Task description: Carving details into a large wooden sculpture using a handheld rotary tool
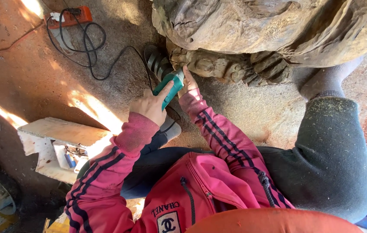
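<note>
Left hand (150,105) clenched around teal power tool (169,87), right hand (189,82) steadying its nose at the carved wood (218,67): rigid, probably weighty, best gripped mid-body.

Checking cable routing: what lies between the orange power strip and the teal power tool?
In the head view, a black cable loops over the dusty ground from the orange power strip toward the teal power tool.

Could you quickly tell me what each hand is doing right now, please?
Left hand: closed on the green handheld power tool.
Right hand: on the tool's front end; grip unclear.
</note>
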